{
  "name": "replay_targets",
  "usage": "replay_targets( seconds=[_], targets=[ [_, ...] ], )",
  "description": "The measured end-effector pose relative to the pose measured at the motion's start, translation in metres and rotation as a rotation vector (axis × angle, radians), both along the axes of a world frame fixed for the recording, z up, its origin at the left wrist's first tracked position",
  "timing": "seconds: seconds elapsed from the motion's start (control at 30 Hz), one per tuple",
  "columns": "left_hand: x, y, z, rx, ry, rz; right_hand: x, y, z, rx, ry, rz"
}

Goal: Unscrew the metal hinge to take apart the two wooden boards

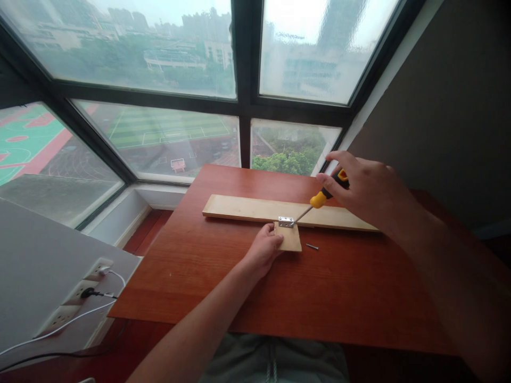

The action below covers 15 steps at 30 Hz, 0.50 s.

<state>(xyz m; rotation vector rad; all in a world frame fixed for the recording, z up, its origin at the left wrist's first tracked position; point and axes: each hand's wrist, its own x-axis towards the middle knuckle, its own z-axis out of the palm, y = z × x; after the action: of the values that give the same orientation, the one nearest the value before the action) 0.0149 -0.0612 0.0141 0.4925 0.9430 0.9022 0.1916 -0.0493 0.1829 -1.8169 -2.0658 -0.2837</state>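
My left hand (266, 249) grips the left edge of a small square wooden board (290, 240), thumb on top. Along the board's far edge lies a silver metal hinge (286, 222) with holes in it. In my right hand (365, 186) is a yellow and black screwdriver (319, 199), its handle held between thumb and fingers. The shaft slants down to the left, and its tip meets the right side of the hinge. Whether a screw sits under the tip is too small to tell. A loose screw (312, 246) lies on the table just right of the small board.
Behind the small board, a long pale wooden plank (247, 207) stretches across the reddish-brown table (191, 266). Large windows (159, 127) rise past the far edge. Sockets with plugs and cables (93, 290) are on the low wall at left.
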Motion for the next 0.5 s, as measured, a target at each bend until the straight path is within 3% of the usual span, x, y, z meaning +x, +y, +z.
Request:
replay_targets(
  seconds=[0.1, 0.33, 0.5],
  targets=[
    [0.000, 0.000, -0.001, 0.003, 0.006, 0.000, 0.003, 0.001, 0.002, -0.035, -0.013, -0.022],
    [0.000, 0.000, -0.001, 0.003, -0.013, -0.005, 0.009, -0.007, 0.013, -0.199, 0.248, 0.178],
    [-0.001, 0.000, -0.002, 0.009, -0.015, -0.015, 0.008, -0.004, 0.011, -0.131, 0.043, -0.050]
  ],
)
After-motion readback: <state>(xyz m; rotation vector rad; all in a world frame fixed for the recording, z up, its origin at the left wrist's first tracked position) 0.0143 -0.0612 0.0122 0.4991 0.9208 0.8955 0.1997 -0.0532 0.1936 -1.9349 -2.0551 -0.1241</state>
